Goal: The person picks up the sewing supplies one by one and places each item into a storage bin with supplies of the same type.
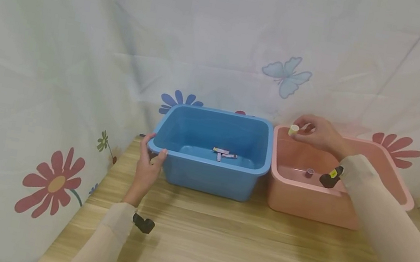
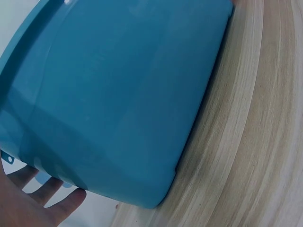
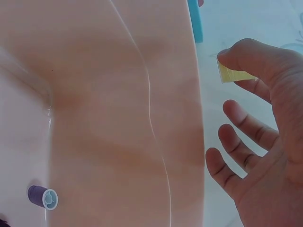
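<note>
My left hand [image 1: 147,170] holds the left front corner of a blue plastic tub [image 1: 210,175], thumb at the front rim and fingers along the left side. In the left wrist view its fingertips [image 2: 71,204] lie against the tub's wall. Up over the far left rim of a pink tub [image 1: 306,204], my right hand [image 1: 319,134] pinches a small spool of yellow thread [image 1: 293,130] between thumb and index finger. The other fingers are spread, as the right wrist view shows. A spool of purple thread [image 3: 41,196] lies on its side on the pink tub's floor.
Several small, pale, stick-like pieces [image 1: 221,152] lie on the blue tub's floor. Both tubs stand side by side on a wood-grain table [image 1: 214,249]. Behind them hangs a white curtain [image 1: 218,34] printed with flowers and butterflies.
</note>
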### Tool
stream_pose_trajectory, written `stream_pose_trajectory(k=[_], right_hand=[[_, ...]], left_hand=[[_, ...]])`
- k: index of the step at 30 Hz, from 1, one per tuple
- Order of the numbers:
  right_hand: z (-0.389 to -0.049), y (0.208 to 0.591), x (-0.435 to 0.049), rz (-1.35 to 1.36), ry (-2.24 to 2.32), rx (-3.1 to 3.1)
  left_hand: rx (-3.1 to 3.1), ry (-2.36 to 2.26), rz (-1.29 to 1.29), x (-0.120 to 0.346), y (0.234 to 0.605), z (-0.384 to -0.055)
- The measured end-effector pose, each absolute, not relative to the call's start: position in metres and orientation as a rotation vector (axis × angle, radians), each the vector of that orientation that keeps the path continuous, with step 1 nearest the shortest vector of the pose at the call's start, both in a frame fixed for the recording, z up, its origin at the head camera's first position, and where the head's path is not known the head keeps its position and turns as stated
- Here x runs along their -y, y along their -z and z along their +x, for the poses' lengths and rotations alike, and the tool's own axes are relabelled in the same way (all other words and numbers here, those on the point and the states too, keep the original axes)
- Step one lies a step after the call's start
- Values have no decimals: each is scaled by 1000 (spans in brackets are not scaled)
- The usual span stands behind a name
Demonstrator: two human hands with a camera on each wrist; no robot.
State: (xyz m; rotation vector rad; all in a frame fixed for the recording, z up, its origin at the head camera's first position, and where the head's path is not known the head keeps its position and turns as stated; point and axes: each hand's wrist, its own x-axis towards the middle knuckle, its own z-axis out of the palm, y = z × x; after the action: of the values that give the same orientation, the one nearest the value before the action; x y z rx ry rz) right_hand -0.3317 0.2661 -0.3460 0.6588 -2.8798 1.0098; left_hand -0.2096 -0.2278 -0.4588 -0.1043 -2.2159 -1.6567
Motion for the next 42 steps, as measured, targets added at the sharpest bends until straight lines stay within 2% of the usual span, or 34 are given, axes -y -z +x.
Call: stream_pose_trajectory(k=[42], right_hand=[[-325, 335, -270, 642, -1018, 2924]], left_hand=[[2239, 1636, -96, 224, 460, -216]])
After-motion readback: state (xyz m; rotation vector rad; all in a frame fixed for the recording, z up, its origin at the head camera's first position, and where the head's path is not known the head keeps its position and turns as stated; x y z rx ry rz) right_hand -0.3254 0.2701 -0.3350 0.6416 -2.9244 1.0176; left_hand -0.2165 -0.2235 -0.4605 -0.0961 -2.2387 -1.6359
